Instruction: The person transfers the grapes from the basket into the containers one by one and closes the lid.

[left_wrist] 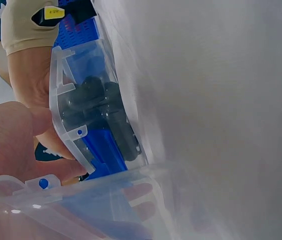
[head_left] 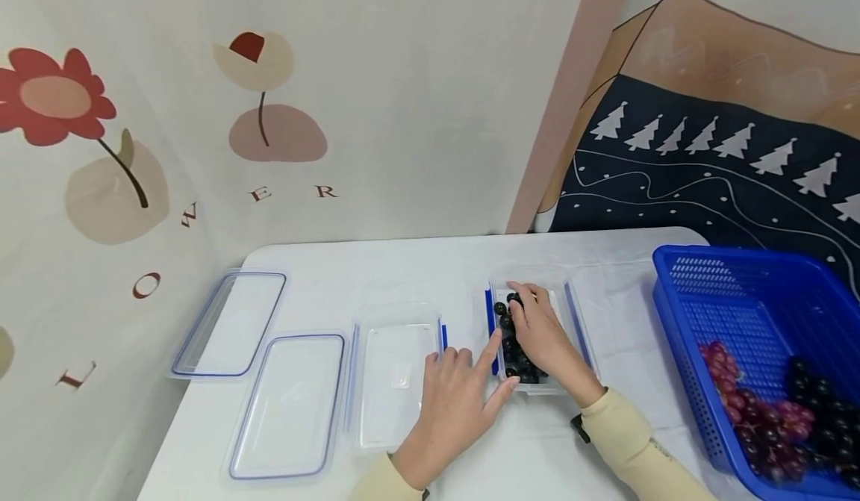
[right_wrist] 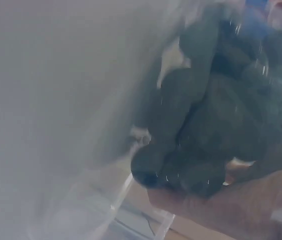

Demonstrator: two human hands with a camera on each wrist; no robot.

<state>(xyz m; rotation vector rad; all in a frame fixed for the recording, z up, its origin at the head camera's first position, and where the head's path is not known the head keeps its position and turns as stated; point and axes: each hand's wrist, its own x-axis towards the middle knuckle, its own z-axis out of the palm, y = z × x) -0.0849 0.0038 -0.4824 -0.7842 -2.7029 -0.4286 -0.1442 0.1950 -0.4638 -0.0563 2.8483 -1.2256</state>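
Observation:
A bunch of black grapes (head_left: 508,344) lies along the left side of a clear plastic container (head_left: 531,389) with blue side flaps. My right hand (head_left: 544,333) reaches into it from the right, thumb and forefinger bent around grapes near the far end. Through the clear wall, the right wrist view shows the grapes (right_wrist: 221,115) close up, with fingers (right_wrist: 241,200) beside them. My left hand (head_left: 457,400) is at the container's near left, forefinger and thumb spread out at its rim. In the left wrist view, its fingers (left_wrist: 63,169) are by the container's edge.
A second clear container (head_left: 396,441) stands left of the grape container, partly under my left hand. Two clear lids with blue seals, a near lid (head_left: 289,475) and a far lid (head_left: 228,372), lie further left. At right, a blue basket (head_left: 692,389) holds red grapes (head_left: 722,370) and more black grapes (head_left: 829,419).

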